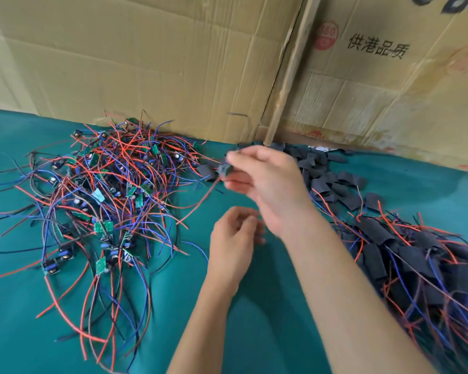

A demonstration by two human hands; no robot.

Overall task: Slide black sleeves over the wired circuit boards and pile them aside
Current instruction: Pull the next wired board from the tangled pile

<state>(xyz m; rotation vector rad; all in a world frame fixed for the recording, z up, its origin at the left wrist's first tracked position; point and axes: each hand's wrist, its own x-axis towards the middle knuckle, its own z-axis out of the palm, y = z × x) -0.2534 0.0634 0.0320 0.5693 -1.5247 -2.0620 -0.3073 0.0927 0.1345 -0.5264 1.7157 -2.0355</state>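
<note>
A tangled heap of small green circuit boards with red, blue and black wires covers the left of the green table. My right hand is raised over the middle of the table and pinches a small wired board at its fingertips, a red wire trailing down-left from it. My left hand hovers below it with fingers loosely curled, holding nothing that I can see. Loose black sleeves lie scattered at the back right. A pile of sleeved boards with wires fills the right side.
The green table cloth lies under everything. Flattened cardboard stands as a wall along the table's far edge, with a wooden strip leaning against it.
</note>
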